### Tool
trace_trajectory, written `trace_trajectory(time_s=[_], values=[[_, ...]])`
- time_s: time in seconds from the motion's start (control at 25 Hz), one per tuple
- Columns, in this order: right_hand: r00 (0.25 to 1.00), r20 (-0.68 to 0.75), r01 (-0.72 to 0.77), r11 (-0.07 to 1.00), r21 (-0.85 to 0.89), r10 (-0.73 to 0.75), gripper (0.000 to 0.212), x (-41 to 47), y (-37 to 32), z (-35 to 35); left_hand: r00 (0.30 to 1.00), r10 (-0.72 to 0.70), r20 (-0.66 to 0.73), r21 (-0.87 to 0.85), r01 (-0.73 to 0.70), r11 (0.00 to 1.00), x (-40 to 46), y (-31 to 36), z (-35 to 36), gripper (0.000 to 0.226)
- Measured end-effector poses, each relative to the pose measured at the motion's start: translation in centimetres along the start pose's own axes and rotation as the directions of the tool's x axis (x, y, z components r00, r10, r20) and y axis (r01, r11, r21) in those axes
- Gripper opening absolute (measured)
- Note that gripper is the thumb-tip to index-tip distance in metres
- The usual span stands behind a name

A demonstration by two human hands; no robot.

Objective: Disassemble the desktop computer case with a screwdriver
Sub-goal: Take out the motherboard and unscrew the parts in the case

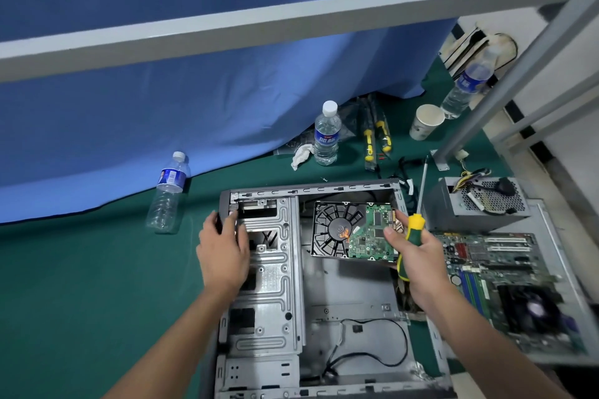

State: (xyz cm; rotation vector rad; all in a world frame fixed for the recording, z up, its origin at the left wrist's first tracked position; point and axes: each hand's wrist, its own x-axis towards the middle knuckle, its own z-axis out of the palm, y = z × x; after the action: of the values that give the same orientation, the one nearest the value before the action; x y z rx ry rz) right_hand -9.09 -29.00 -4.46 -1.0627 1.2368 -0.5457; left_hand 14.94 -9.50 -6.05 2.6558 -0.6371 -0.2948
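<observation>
An open grey computer case (350, 288) lies flat on the green table, its drive cage (272, 275) on the left. My left hand (223, 249) rests on the cage's far left edge, fingers curled over the case rim. My right hand (418, 253) holds a hard drive (346, 230) by its right end, circuit board up, above the case's far right corner. The same hand also grips a yellow and green screwdriver (413, 230), whose shaft points away from me.
A power supply (476, 204) and a motherboard (505, 272) on a panel lie to the right. Water bottles (326, 136) (168, 191) (466, 84), a paper cup (426, 121), spare screwdrivers (376, 136) and a tissue (301, 155) sit behind the case. A grey beam (227, 29) crosses overhead.
</observation>
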Motion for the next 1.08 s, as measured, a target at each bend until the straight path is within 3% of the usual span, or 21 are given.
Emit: trace_trajectory(time_s=[0.08,0.16,0.24,0.28,0.32,0.4,0.56,0.88,1.08], values=[[0.999,0.022,-0.031,0.999,0.032,0.03,0.035,-0.4,-0.2,-0.6,0.994,0.109,-0.029,-0.048,-0.11,0.993,-2.1,2.1,-0.2,0.043],[0.996,0.059,-0.069,0.996,0.053,0.066,0.034,-0.8,-0.5,-1.2,0.971,0.19,0.147,-0.347,-0.129,0.929,-4.3,4.2,0.0,0.053],[0.99,0.107,-0.102,0.992,0.071,0.094,0.036,-1.2,-0.9,-1.9,0.869,0.162,0.468,-0.654,0.218,0.724,-5.9,6.6,0.0,0.056],[0.986,0.132,-0.113,0.991,0.078,0.102,0.039,-1.4,-1.2,-2.2,0.796,0.15,0.586,-0.692,0.396,0.604,-6.3,7.4,0.2,0.047],[0.982,0.156,-0.118,0.99,0.083,0.105,0.042,-1.5,-1.4,-2.6,0.752,0.149,0.642,-0.704,0.501,0.504,-6.5,8.1,0.4,0.037],[0.98,0.178,-0.101,0.992,0.069,0.087,0.042,-1.7,-1.9,-3.4,0.744,0.157,0.649,-0.726,0.545,0.42,-6.9,8.9,0.8,0.035],[0.979,0.202,-0.032,0.999,0.031,0.025,0.039,-1.7,-2.9,-5.7,0.737,0.188,0.649,-0.746,0.568,0.348,-8.0,10.6,0.8,0.047],[0.954,0.3,0.05,0.996,-0.068,-0.027,0.039,-1.1,-4.2,-10.4,0.733,0.229,0.641,-0.761,0.567,0.316,-10.1,14.2,0.2,0.041],[0.961,0.276,0.038,0.99,-0.134,0.0,0.028,-1.2,-4.5,-12.4,0.735,0.141,0.663,-0.714,0.566,0.412,-11.0,16.0,1.5,0.028]])
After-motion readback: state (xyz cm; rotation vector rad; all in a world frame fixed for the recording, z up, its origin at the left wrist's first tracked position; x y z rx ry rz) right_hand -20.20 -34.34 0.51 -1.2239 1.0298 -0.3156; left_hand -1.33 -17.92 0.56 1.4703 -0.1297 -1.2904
